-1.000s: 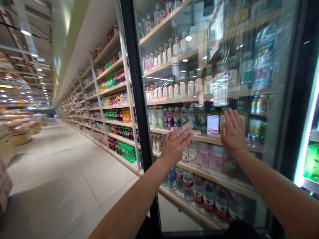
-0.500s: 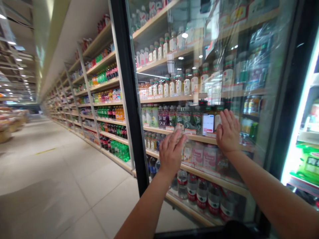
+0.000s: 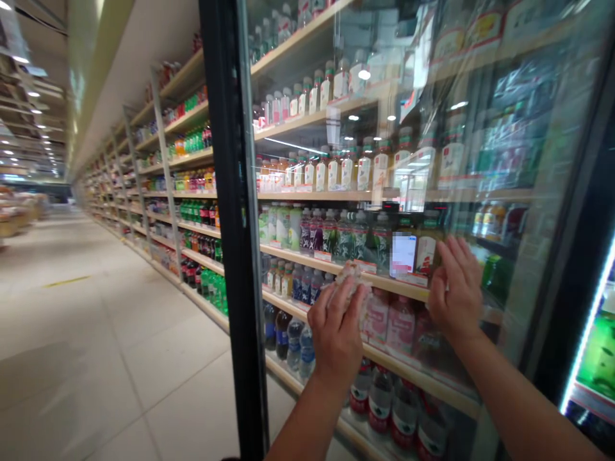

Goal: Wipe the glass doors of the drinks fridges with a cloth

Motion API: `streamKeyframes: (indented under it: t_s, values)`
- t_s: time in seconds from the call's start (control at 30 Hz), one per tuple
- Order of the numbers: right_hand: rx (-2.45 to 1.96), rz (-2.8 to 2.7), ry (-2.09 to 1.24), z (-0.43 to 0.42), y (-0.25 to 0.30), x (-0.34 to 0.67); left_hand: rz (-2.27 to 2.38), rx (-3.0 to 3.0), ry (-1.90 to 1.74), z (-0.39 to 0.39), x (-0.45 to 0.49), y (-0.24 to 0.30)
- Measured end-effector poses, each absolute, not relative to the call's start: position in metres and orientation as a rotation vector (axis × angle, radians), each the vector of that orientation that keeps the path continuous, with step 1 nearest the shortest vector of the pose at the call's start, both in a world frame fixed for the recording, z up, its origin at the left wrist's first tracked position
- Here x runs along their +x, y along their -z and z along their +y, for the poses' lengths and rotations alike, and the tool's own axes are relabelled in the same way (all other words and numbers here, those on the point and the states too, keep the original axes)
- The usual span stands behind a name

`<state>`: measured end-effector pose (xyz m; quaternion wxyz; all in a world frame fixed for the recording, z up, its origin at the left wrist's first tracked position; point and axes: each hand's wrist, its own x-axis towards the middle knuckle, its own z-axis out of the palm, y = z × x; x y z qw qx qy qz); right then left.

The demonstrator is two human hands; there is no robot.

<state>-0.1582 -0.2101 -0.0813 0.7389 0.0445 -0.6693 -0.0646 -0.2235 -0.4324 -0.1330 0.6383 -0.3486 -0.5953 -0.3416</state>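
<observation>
At the glass door (image 3: 408, 166), a crumpled cloth (image 3: 353, 275) is held beneath the bent fingers of the left grip (image 3: 337, 326), probably so that slipping is prevented. The right grip (image 3: 456, 291) is held spread and empty near the glass, perhaps for balance.

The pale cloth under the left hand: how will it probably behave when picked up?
The pale cloth is probably floppy: it bunches under the left hand. It seems light, as only a small bunch shows. With no stiff edge showing, it would likely sag rather than roll.
</observation>
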Motion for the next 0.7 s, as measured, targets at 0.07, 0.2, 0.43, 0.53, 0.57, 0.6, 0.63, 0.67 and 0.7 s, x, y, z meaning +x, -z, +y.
streamKeyframes:
  t_s: [0.07, 0.2, 0.43, 0.53, 0.57, 0.6, 0.63, 0.67, 0.7]
  values:
    - [0.130, -1.446, 0.104, -0.210, 0.083, -0.157, -1.362, -0.849, 0.792, -0.426, -0.219, 0.141]
    - [0.159, -1.402, 0.034, -0.209, 0.083, -0.156, -1.353, -0.988, 0.751, -0.422, -0.217, 0.151]
    - [0.131, -1.418, -0.237, -0.248, 0.120, -0.154, -1.284, -0.898, 0.912, -0.421, -0.223, 0.141]
    - [0.240, -1.642, -0.366, -0.287, 0.145, -0.151, -1.323, -1.054, 1.030, -0.408, -0.211, 0.154]
    - [0.271, -1.701, -0.408, -0.298, 0.150, -0.149, -1.336, -1.099, 1.063, -0.405, -0.206, 0.158]
    - [0.277, -1.736, -0.451, -0.308, 0.152, -0.147, -1.342, -1.138, 1.090, -0.404, -0.203, 0.161]
    - [0.262, -1.743, -0.493, -0.314, 0.151, -0.145, -1.344, -1.172, 1.106, -0.405, -0.201, 0.162]
    - [0.230, -1.724, -0.523, -0.318, 0.147, -0.143, -1.339, -1.207, 1.104, -0.407, -0.200, 0.163]
    - [0.191, -1.674, -0.532, -0.318, 0.140, -0.141, -1.328, -1.250, 1.086, -0.412, -0.201, 0.162]
